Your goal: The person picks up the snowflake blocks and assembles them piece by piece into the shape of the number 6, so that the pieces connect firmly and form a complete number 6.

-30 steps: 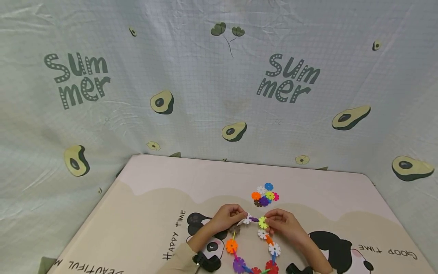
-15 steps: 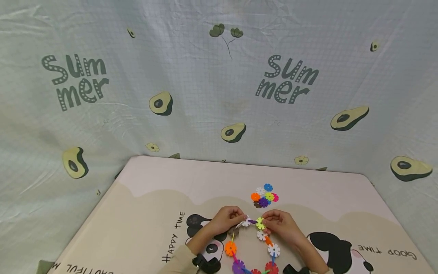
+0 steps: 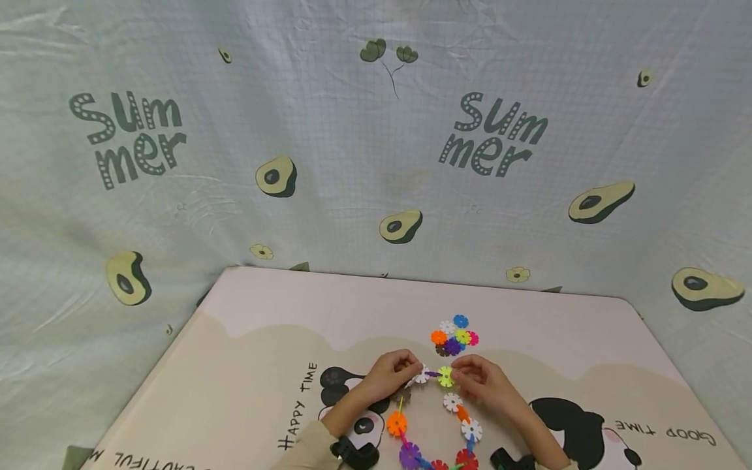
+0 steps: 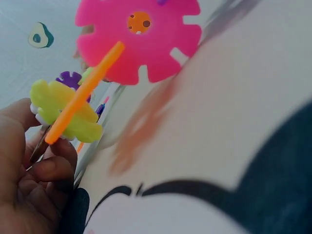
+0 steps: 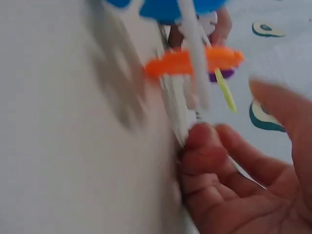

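Slotted plastic flower discs are joined into a chain, bent into a near ring on the table. At its far side my left hand (image 3: 395, 373) pinches a white disc (image 3: 422, 374); a brown disc (image 3: 402, 394) lies below those fingers. A purple disc, seen edge-on, links the white one to a yellow-green disc (image 3: 446, 376). Right beside that yellow-green disc is my right hand (image 3: 483, 384). In the right wrist view its thumb (image 5: 278, 100) stands apart from the bent fingers, with nothing between them. Another white disc (image 3: 452, 401) sits just below the yellow-green one, a small gap between them.
Behind the hands lies a small pile of loose discs (image 3: 453, 344) in mixed colours. The table (image 3: 247, 307) bears a printed panda mat. A patterned curtain (image 3: 329, 130) hangs along the table's far edge.
My right fingers have come off the yellow-green disc. That disc has shifted left and slightly up, and a gap now shows between it and the white disc below. The left hand stays about put.
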Action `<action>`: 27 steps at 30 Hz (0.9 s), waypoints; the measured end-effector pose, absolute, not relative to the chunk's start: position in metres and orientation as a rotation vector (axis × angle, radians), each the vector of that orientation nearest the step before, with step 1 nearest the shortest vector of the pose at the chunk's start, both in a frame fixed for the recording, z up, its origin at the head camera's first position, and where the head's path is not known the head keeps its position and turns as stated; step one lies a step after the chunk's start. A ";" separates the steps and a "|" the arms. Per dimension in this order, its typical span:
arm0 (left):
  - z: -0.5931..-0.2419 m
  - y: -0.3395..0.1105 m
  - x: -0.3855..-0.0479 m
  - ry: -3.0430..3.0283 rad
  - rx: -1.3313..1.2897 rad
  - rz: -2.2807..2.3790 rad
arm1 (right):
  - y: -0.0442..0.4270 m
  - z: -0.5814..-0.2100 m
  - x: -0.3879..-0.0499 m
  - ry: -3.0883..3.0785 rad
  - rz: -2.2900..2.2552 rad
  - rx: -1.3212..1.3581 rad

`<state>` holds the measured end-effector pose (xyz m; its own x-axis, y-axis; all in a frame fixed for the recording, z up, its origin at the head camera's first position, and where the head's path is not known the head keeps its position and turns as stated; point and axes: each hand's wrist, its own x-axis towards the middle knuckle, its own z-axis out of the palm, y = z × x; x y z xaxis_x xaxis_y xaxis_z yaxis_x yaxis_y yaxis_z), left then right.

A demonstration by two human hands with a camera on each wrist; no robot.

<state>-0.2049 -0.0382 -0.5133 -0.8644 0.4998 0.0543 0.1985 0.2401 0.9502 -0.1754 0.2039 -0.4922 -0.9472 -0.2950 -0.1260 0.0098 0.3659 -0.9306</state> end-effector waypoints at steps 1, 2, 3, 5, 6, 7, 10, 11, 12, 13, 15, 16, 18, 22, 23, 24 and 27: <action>-0.513 -0.038 -0.204 2.256 0.652 1.677 | 0.206 -0.491 -0.175 2.364 -1.562 -0.304; -0.513 -0.039 -0.204 2.256 0.651 1.688 | 0.208 -0.489 -0.174 2.361 -1.520 -0.355; -0.512 -0.039 -0.203 2.259 0.651 1.692 | 0.210 -0.488 -0.173 2.358 -1.475 -0.405; -0.511 -0.039 -0.203 2.257 0.647 1.696 | 0.213 -0.485 -0.171 2.352 -1.396 -0.503; -0.510 -0.039 -0.202 2.258 0.642 1.694 | 0.214 -0.484 -0.170 2.348 -1.363 -0.538; -0.510 -0.040 -0.202 2.252 0.636 1.694 | 0.214 -0.483 -0.170 2.343 -1.337 -0.568; -0.509 -0.039 -0.202 2.217 0.615 1.692 | 0.215 -0.481 -0.169 2.364 -1.283 -0.600; -0.508 -0.039 -0.202 2.200 0.610 1.692 | 0.215 -0.481 -0.169 2.379 -1.272 -0.601; -0.509 -0.039 -0.202 2.184 0.605 1.689 | 0.215 -0.481 -0.169 2.399 -1.263 -0.596; -0.509 -0.039 -0.203 2.169 0.600 1.685 | 0.215 -0.481 -0.169 2.420 -1.257 -0.586; -0.510 -0.039 -0.204 2.153 0.603 1.674 | 0.216 -0.480 -0.169 2.462 -1.264 -0.569; -0.510 -0.040 -0.205 2.148 0.606 1.665 | 0.216 -0.480 -0.169 2.479 -1.274 -0.557; -0.510 -0.040 -0.206 2.151 0.623 1.635 | 0.216 -0.480 -0.170 2.499 -1.310 -0.541; -0.509 -0.040 -0.207 2.170 0.643 1.581 | 0.215 -0.480 -0.170 2.487 -1.398 -0.558; -0.508 -0.040 -0.207 2.179 0.643 1.566 | 0.215 -0.480 -0.171 2.474 -1.417 -0.566; -0.508 -0.040 -0.207 2.184 0.644 1.553 | 0.214 -0.480 -0.171 2.464 -1.428 -0.576; -0.506 -0.039 -0.207 2.182 0.658 1.529 | 0.214 -0.482 -0.171 2.434 -1.447 -0.599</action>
<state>-0.2067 -0.0390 -0.5063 -0.8115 0.5822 -0.0506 0.1510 0.2925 0.9443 -0.1709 0.2145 -0.4823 -0.8853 -0.4650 -0.0020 -0.2203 0.4233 -0.8788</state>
